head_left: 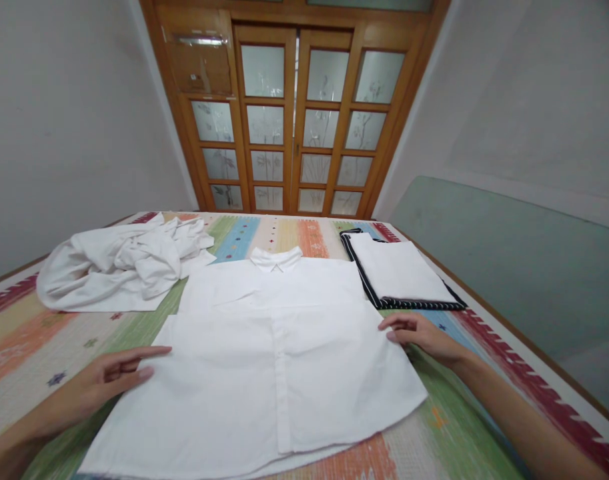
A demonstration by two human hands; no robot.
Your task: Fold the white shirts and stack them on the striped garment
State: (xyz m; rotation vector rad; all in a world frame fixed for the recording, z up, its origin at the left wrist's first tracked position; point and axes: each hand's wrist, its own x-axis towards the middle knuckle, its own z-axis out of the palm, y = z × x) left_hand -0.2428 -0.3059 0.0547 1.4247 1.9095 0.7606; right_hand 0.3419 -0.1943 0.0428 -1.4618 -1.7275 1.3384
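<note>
A white collared shirt (224, 387) lies spread out, front side up, with its collar at the far end and its button strip running towards me. At its left edge is my left hand (109, 377), open, index finger stretched over the cloth and thumb apart from it. My right hand (419, 337) touches the opposite edge, its fingers extended on the fabric and the thumb a small gap below. Neither hand visibly lifts the shirt. The sleeves cannot be made out clearly.
A crumpled white cloth (119, 263) lies at the far left. To the far right, a folded white garment (399, 270) rests on a black-and-white striped one (414, 305). Beneath everything is a colourful striped cover (24, 353). Wooden glass-paned doors (294, 127) stand beyond, with walls on either side.
</note>
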